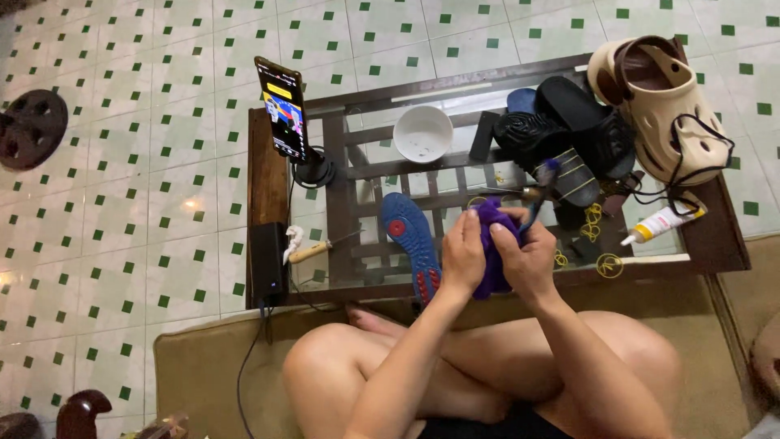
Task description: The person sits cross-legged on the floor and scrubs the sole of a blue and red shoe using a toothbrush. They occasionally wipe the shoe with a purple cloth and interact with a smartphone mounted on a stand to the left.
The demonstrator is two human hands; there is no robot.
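Person's sitting cross-legged on a tan mat, right up against a low glass-topped coffee table [268,175]. Both hands are up at the table's near edge, working on a purple shoe [491,244]. The left hand [463,256] is wrapped around the shoe's left side, fingers curled tight on it. The right hand [528,256] grips the other side and also pinches a small brush [543,183] between the fingers, bristle end sticking up over the table.

Just left of the hands, a blue sole with red spots [410,244] leans over the table's near edge. Further left on the table there's a black power bank [266,262], plus a wooden-handled tool [313,249] beside it.

Toward the right end of the table: a glue tube with a yellow cap [662,223] and a few yellow rubber bands [608,265]. At the far side, a white bowl [422,134] sits mid-table, a phone on a stand [282,106] at the far-left corner, and a pile of black sandals [569,134] with a beige clog [662,106] at the far right.
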